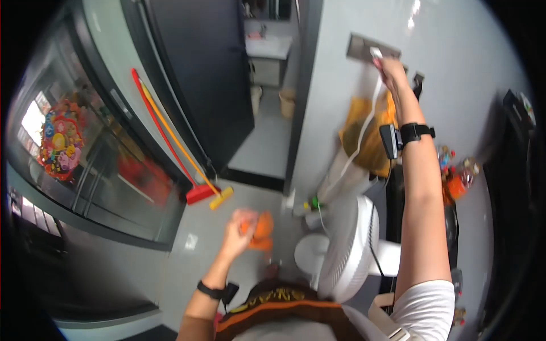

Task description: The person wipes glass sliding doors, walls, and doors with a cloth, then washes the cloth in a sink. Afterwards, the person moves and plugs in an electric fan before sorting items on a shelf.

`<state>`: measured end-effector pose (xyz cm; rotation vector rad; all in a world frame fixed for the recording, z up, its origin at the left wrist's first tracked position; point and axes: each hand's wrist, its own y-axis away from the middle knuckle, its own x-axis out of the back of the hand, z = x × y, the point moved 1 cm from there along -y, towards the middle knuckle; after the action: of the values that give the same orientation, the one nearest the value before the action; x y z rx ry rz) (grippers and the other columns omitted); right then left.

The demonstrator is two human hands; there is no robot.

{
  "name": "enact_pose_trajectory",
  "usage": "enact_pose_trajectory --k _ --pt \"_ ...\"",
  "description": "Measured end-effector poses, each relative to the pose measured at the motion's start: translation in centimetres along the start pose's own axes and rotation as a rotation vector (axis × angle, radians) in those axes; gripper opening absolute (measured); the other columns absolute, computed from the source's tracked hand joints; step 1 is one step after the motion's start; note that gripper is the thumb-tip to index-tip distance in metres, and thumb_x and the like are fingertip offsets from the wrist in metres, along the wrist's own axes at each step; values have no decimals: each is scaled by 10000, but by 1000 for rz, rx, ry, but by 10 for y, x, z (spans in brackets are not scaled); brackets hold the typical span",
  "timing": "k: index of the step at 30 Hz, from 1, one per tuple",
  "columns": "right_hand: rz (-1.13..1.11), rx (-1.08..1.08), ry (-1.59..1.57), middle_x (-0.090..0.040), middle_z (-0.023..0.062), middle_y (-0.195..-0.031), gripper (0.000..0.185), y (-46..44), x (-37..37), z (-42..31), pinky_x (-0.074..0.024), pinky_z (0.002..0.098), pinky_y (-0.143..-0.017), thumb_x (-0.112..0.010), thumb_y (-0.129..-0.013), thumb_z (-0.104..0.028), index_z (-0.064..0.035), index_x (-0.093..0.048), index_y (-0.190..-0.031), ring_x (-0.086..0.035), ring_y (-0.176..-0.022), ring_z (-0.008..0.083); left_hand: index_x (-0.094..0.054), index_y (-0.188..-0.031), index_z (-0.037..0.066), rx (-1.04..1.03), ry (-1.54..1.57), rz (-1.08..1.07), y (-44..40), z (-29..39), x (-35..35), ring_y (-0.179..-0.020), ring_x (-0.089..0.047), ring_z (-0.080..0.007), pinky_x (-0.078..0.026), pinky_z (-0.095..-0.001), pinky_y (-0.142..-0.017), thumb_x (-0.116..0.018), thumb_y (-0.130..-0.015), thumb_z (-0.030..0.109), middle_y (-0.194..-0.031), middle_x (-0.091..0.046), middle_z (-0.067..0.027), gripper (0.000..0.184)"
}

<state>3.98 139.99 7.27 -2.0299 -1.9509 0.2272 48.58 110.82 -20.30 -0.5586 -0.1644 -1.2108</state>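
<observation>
High on the wall, my right hand [392,69] has its fingers closed on a white plug [375,52] at a dark socket panel [357,48]. Whether the prongs are in the socket I cannot tell. A white cord [367,118] hangs from the plug down along the wall. Lower down, my left hand [236,234] is closed on an orange cloth [263,226], somewhat blurred, held out over the floor. Between my arms stands a white electric fan [347,250], near my right forearm.
A red broom [199,193] and a yellow-handled floor tool [222,198] lean beside the dark door [199,68]. Beyond the doorway is a washbasin [270,46]. A yellow bag [355,125] hangs by the wall. Bottles [467,170] stand at right; a glass door [114,148] is at left.
</observation>
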Motion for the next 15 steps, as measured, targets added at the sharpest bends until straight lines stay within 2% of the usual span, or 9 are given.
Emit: enact_pose_trajectory --k 1,3,4,6,8,9,10,14,15 --pt "-113 -30 -19 -504 -53 -557 225 44 -13 -25 -265 218 -375 -565 -879 -197 -103 -571 -675 -384 -420 45 -623 -1061 22 57 19 -1 -18 26 -2 -1077 -564 -288 -440 -359 -929 -641 -781 54 -1113 -600 -146 282" --pt "-418 -48 74 -587 -27 -676 208 107 -45 -38 -333 186 -425 -534 -914 -208 -84 -637 -783 -434 -491 34 -510 -1240 3 -311 -84 53 -57 69 -12 -1167 -518 -276 -400 -358 -989 -650 -802 70 -1307 -494 -170 465" --pt "-521 -76 -58 -628 5 -763 210 171 -62 -58 -404 189 -488 -505 -938 -173 -48 -668 -894 -521 -589 47 -473 -1272 -7 -358 -77 80 -73 96 -20 -1072 -559 -228 -425 -337 -946 -667 -802 84 -1360 -449 -162 517" --pt "-826 -104 -153 -692 109 -990 266 239 -92 -48 -482 240 -591 -508 -911 -181 -17 -629 -1081 -673 -865 138 -521 -1212 -18 -184 230 -16 -89 132 -38 -927 -559 -152 -445 -289 -868 -649 -834 95 -1268 -522 -120 415" --pt "-1105 -104 70 -694 91 -887 246 294 -77 -71 -505 314 -712 -512 -906 -191 -22 -654 -1015 -658 -786 177 -577 -1131 -22 -153 306 -138 -94 139 -49 -795 -537 -84 -457 -240 -780 -607 -887 124 -1126 -608 -73 286" --pt "-1107 265 501 -679 95 -833 185 305 -66 -81 -509 341 -707 -541 -890 -161 -69 -669 -986 -640 -742 228 -598 -1083 -12 47 330 -120 -85 129 -42 -792 -551 -88 -461 -235 -762 -573 -913 152 -1040 -626 -67 238" --pt "-1105 242 493 -679 95 -833 185 313 -42 -77 -509 341 -707 -541 -890 -161 -69 -669 -986 -640 -742 228 -608 -1051 -10 111 333 -34 -76 126 -35 -795 -565 -95 -466 -235 -745 -549 -930 182 -988 -636 -68 234" --pt "-333 604 606 -646 57 -849 206 305 143 -46 -479 243 -687 -504 -907 -118 -14 -642 -1017 -599 -763 103 -598 -1018 -41 315 472 361 -16 79 21 -852 -622 -148 -500 -275 -719 -515 -957 272 -938 -644 -99 329" --pt "-223 292 572 -644 32 -849 231 317 193 -27 -476 234 -690 -478 -933 -134 19 -633 -1011 -590 -757 92 -583 -1036 -56 386 475 456 8 60 39 -858 -627 -164 -509 -294 -724 -513 -957 281 -946 -642 -108 353"
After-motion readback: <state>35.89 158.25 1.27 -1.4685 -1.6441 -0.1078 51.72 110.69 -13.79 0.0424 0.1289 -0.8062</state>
